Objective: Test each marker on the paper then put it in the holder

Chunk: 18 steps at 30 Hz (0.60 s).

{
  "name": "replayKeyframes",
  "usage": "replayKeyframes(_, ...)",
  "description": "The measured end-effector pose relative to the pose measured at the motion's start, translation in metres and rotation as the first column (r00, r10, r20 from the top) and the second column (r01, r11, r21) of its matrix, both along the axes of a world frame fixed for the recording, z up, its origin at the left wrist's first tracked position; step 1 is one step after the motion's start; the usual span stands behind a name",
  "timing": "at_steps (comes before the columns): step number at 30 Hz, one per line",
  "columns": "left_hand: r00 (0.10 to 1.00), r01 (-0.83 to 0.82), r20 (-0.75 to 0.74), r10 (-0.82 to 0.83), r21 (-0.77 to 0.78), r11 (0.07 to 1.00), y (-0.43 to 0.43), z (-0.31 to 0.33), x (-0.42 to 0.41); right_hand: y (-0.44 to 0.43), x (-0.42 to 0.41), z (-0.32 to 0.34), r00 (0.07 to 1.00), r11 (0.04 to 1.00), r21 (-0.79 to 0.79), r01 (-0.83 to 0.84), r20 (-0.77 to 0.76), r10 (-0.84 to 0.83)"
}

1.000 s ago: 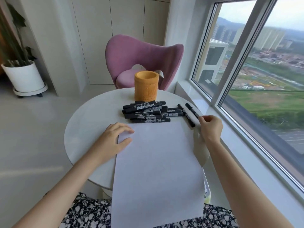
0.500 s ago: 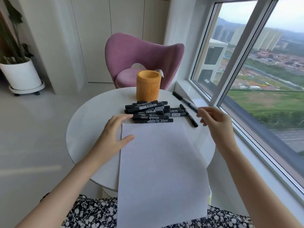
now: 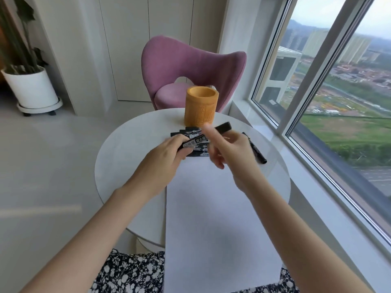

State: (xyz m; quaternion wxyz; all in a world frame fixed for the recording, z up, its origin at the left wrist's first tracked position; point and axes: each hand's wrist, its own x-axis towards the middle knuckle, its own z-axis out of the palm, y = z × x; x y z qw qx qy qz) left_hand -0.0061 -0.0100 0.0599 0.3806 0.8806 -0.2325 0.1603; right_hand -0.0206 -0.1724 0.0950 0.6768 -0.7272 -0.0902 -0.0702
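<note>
A black marker [image 3: 222, 127] hangs tilted above the table, just in front of the orange cylindrical holder [image 3: 201, 108]. My left hand [image 3: 163, 157] grips its lower left end. My right hand [image 3: 237, 151] holds it near the raised cap end, with the index finger straight across the barrel; the thumb is hidden. Beneath both hands lies a pile of several black markers [image 3: 190, 132], partly covered. One more marker [image 3: 257, 151] lies alone to the right. A blank white sheet of paper [image 3: 211, 208] runs from the pile to my lap.
The round white table [image 3: 131, 157] is small, and the paper overhangs its near edge. A pink chair [image 3: 190, 60] stands behind the holder. A large window [image 3: 338, 102] and its sill run along the right. A white plant pot [image 3: 31, 89] sits on the floor at far left.
My right hand lifted a marker from the right of the pile and carried it to the middle. My left hand left the paper's corner and took hold of the marker's other end.
</note>
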Motion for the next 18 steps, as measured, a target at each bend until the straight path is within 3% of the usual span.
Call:
replayKeyframes(3,0.997,0.063,-0.034,-0.062,0.016,0.998,-0.001,0.004,0.000,0.022,0.007,-0.002,1.000,0.997,0.068,-0.028,-0.009,0.029)
replayKeyframes(7,0.995,0.023,-0.093,-0.027,-0.040,0.999,0.006,0.003,0.004,0.035,0.015,-0.006,0.999,0.994,0.107,-0.034,0.011,0.033)
replayKeyframes(15,0.920,0.152,-0.280,-0.273,-0.387,0.910,0.011,-0.001,0.006,0.035,0.018,-0.015,0.992,0.984,0.126,-0.128,0.012,0.127)
replayKeyframes(18,0.915,0.154,-0.295,-0.275,-0.375,0.914,0.013,-0.004,0.006,0.035,0.019,-0.015,0.993,0.985,0.121,-0.121,0.004,0.122)
